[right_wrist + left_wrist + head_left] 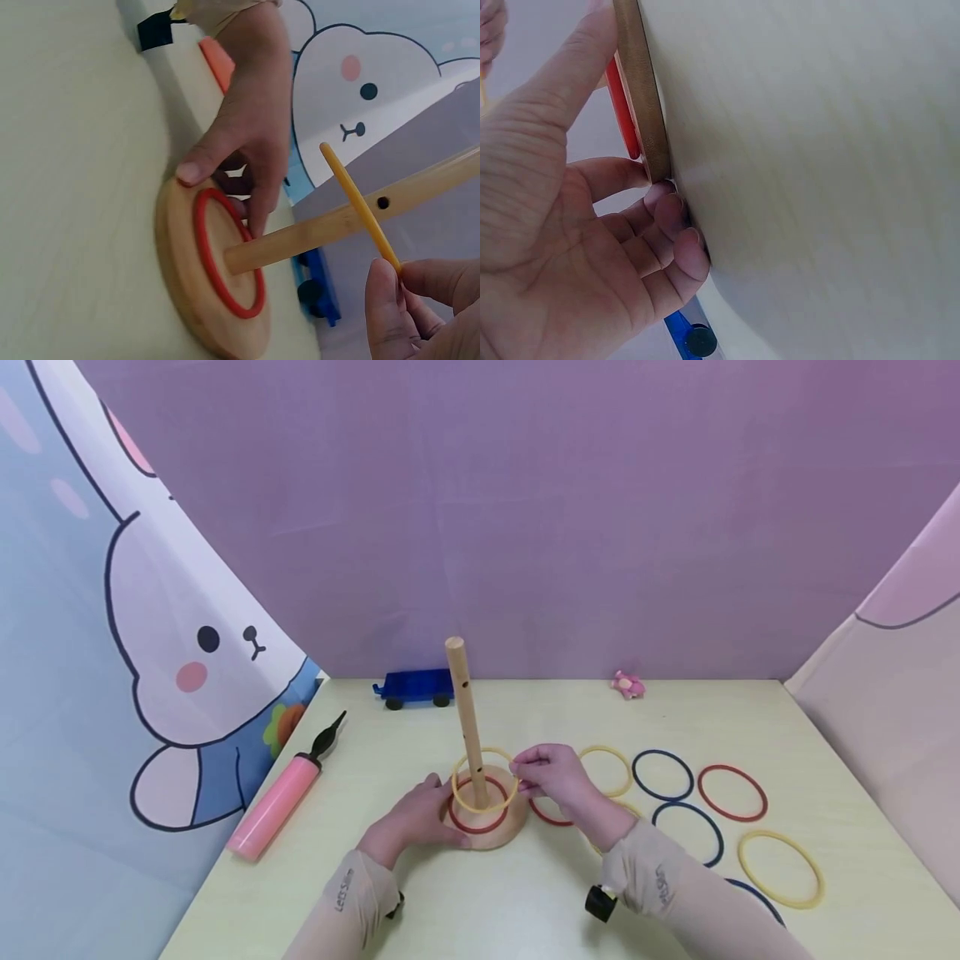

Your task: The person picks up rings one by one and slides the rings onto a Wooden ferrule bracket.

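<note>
My left hand [420, 814] grips the rim of a round wooden base [504, 837], its thumb at the near side. An upright wooden post [467, 710] with small holes rises from this base. Flat on the base lies a red ring [201, 232], around the foot of the post. My right hand [558, 777] pinches the edge of a yellow ring [349, 184] between thumb and fingers. This ring appears to encircle the post, held above the red one. In the left wrist view, the left fingers [690, 255] curl at the base's edge [651, 120].
Right of the base lie several loose rings: red [732, 793], blue [663, 752] and yellow [782, 835], some partly hidden by my right arm. A pink hand pump [276, 806] lies left. A blue toy wagon [416, 687] and a small pink toy [628, 685] stand at the back.
</note>
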{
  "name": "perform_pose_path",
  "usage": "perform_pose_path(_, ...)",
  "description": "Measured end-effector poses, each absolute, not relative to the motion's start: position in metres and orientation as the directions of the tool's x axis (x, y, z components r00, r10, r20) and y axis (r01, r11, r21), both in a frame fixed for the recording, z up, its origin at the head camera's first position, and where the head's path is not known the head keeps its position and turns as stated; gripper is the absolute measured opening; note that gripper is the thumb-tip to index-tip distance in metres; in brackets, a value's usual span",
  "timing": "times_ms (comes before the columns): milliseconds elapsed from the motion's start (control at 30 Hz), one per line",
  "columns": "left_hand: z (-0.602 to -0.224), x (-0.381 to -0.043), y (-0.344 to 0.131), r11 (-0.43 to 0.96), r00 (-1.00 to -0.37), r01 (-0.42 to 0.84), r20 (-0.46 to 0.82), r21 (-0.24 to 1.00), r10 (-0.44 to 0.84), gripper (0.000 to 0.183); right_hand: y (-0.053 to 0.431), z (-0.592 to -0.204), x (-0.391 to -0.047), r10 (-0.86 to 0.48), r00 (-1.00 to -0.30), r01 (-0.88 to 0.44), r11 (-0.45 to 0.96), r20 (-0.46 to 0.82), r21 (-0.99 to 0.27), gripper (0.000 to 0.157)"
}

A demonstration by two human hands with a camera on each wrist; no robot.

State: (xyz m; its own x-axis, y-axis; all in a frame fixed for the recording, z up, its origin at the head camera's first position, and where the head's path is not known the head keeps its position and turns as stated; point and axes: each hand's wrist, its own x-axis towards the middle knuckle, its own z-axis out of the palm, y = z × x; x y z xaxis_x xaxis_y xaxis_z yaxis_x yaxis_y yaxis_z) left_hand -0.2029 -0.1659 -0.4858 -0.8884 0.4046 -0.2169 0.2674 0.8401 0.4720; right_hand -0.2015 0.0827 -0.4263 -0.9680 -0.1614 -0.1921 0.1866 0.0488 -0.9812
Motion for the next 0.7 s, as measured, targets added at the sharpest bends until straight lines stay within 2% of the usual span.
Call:
perform_pose_path(267,-0.487,-0.202,-0.166,0.84,-0.893,0.247,-0.223,0.482,0.391,0.112,0.077,-0.452,-0.201,-0.136,-0.964,0.22,0.068,-0.228,-0.973,0.01)
perform_pose_path(533,-0.488,-0.202,-0.166,0.841,-0.893,0.215,-0.249,0.497,0.375,0.112,0.074,-0.471,-0.201,-0.123,-0.961,0.236,0.109,-0.249,-0.966,0.009)
perform_pose_path(700,-0.487,-0.202,-0.166,0.841,-0.894,0.203,-0.256,0.501,0.369,0.112,0.071,-0.477,-0.202,-0.114,-0.959,0.252,0.084,-0.26,-0.964,0.009)
